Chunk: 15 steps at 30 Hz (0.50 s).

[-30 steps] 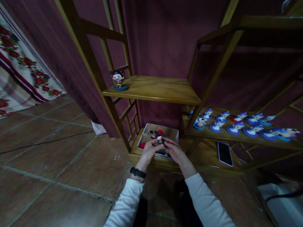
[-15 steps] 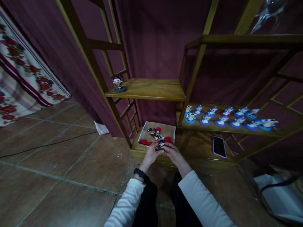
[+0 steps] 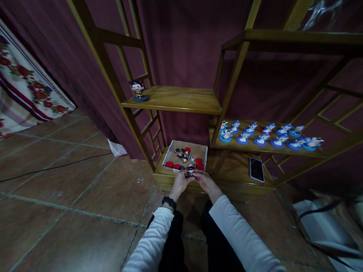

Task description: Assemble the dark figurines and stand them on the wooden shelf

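Observation:
Between my left hand (image 3: 181,181) and my right hand (image 3: 204,180) is a small black-haired figurine (image 3: 190,172), gripped by the fingers of both. It is held just in front of a shallow cardboard box (image 3: 168,153) on the low shelf. Inside that box lie several small figurine parts (image 3: 185,160) and red round pieces (image 3: 198,161). A similar figurine with red hair buns (image 3: 138,90) stands upright on a dark base at the left end of the shelf above. My fingers partly cover the held figurine's lower part.
Two rows of purple and blue figurines (image 3: 261,139) stand on the right shelf (image 3: 241,149). Below them a phone (image 3: 256,169) lies on the bottom board. Wooden posts frame the shelves. A black cable (image 3: 70,166) crosses the floor at left; a white bag (image 3: 320,223) is at right.
The view has shifted slightly, so the shelves sit a little higher and further left. Both hands still hold the figurine in front of the box, and more of the red pieces shows.

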Each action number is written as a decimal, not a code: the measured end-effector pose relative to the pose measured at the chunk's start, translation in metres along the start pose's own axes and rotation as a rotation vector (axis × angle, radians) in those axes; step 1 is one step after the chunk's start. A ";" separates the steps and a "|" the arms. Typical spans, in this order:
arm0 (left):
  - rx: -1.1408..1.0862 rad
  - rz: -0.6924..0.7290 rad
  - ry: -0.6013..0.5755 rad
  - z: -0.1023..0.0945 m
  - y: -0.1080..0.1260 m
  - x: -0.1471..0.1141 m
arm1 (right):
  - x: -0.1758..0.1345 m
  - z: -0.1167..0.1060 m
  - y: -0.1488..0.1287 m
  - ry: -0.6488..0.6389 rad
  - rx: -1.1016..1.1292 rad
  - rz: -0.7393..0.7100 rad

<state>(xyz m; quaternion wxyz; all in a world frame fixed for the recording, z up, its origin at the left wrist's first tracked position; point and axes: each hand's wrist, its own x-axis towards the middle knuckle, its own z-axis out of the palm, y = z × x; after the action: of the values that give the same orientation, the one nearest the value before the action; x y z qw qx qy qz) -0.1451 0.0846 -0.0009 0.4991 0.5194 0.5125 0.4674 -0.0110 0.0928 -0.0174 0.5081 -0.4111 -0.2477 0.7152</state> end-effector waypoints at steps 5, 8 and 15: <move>0.409 0.157 0.062 -0.003 -0.004 -0.001 | -0.001 0.006 0.002 0.004 -0.032 -0.040; 0.655 0.265 0.114 -0.001 -0.001 -0.008 | -0.005 0.010 0.002 -0.030 -0.087 -0.103; 1.148 0.386 0.006 0.005 0.013 -0.025 | -0.009 0.005 0.002 -0.057 -0.190 -0.175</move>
<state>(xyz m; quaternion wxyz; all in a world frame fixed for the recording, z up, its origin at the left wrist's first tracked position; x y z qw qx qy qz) -0.1407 0.0600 0.0126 0.0441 0.7879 0.5808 0.1999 -0.0150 0.0839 -0.0125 0.5202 -0.4135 -0.3637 0.6529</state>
